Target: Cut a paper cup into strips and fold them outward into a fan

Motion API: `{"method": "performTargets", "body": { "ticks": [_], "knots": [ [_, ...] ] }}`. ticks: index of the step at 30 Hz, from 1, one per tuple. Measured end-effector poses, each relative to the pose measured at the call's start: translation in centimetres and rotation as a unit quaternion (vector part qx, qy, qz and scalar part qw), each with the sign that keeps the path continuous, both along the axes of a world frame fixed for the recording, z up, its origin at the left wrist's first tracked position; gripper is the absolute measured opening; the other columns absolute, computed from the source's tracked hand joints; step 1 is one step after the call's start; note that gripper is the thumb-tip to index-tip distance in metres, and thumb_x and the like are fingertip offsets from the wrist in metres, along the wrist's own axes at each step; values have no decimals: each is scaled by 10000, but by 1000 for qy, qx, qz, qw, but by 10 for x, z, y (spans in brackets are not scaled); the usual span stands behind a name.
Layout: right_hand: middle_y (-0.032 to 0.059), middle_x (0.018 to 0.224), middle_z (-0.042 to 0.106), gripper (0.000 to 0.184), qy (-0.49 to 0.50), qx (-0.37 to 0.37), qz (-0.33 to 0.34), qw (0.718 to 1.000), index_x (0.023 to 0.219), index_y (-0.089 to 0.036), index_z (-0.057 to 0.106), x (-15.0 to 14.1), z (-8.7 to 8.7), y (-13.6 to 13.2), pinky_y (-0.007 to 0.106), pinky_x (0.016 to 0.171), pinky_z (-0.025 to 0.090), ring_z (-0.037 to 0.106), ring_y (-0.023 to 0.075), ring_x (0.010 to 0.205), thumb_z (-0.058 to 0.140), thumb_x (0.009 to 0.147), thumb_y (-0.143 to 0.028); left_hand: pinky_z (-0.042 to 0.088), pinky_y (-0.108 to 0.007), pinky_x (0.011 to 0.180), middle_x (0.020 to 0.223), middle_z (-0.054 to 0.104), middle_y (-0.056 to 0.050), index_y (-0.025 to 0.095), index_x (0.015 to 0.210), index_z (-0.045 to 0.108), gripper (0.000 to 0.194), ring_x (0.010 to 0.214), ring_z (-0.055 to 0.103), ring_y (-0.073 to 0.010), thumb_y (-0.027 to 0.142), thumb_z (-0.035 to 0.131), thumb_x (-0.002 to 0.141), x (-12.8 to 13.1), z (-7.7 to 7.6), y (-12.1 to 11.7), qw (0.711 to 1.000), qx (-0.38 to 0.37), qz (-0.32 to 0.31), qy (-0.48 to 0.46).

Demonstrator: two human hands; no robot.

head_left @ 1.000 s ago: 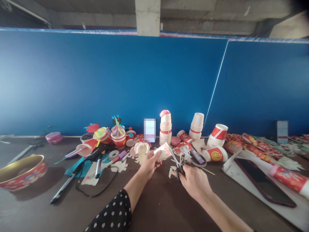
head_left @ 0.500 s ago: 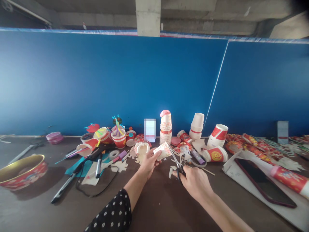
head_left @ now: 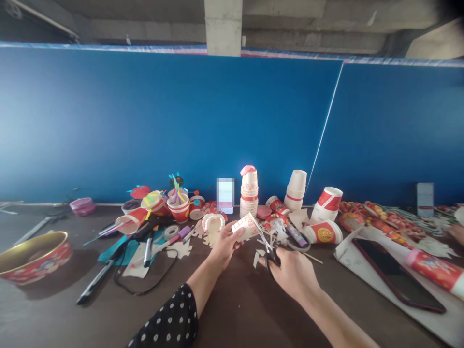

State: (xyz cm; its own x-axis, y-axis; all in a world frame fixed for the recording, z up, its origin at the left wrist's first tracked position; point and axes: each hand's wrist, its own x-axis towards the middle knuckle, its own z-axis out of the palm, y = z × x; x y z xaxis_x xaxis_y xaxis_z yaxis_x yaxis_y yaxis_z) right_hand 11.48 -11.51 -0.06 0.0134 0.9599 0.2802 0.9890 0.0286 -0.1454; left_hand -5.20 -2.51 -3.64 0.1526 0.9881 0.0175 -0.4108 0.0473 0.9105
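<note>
Pinched in my left hand (head_left: pixel 224 245) is a piece of patterned white paper (head_left: pixel 246 227), printed in red and orange, which looks like paper-cup wall. My right hand (head_left: pixel 292 270) grips black-handled scissors (head_left: pixel 268 251), fingers wrapped round the handles. The scissor blades reach up to the paper's right edge; whether they are parted there is too small to tell. Below the blades a small white paper scrap (head_left: pixel 257 258) lies on the table. Just behind my left hand sits a cut white paper piece with a scalloped edge (head_left: pixel 213 223).
A stack of paper cups (head_left: pixel 249 195) stands behind the paper, with more cups (head_left: pixel 296 191) to its right. A phone (head_left: pixel 397 273) lies on a white board at right. Left are a red-gold bowl (head_left: pixel 36 261), markers (head_left: pixel 148 251) and decorated cups (head_left: pixel 178 208). Another person's hand (head_left: pixel 458 232) shows at far right.
The paper and scissors have barely shifted, with both my hands keeping their grips. Another person's hand has come into view at the far right edge.
</note>
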Motion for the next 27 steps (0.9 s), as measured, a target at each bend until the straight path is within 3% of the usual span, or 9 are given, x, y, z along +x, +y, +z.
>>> {"method": "performTargets", "body": {
  "ticks": [11,27],
  "knots": [
    [43,623,668,361,9,1,-13,1000,717,-193,605,2,-3,2,246,525,345,658,207,662,469,806,-516,261,-165,397,682,611,-24,147,989,605,498,473,506,-60,393,751,581,3,-3,-3,999,-6,-41,2],
    [59,624,680,385,-26,25,4,999,683,-198,609,0,-2,1,245,514,337,656,201,631,445,827,-514,280,-173,408,669,612,-18,145,958,613,502,468,507,-67,360,777,535,1,4,-4,1000,-25,-11,-5]
  ]
}}
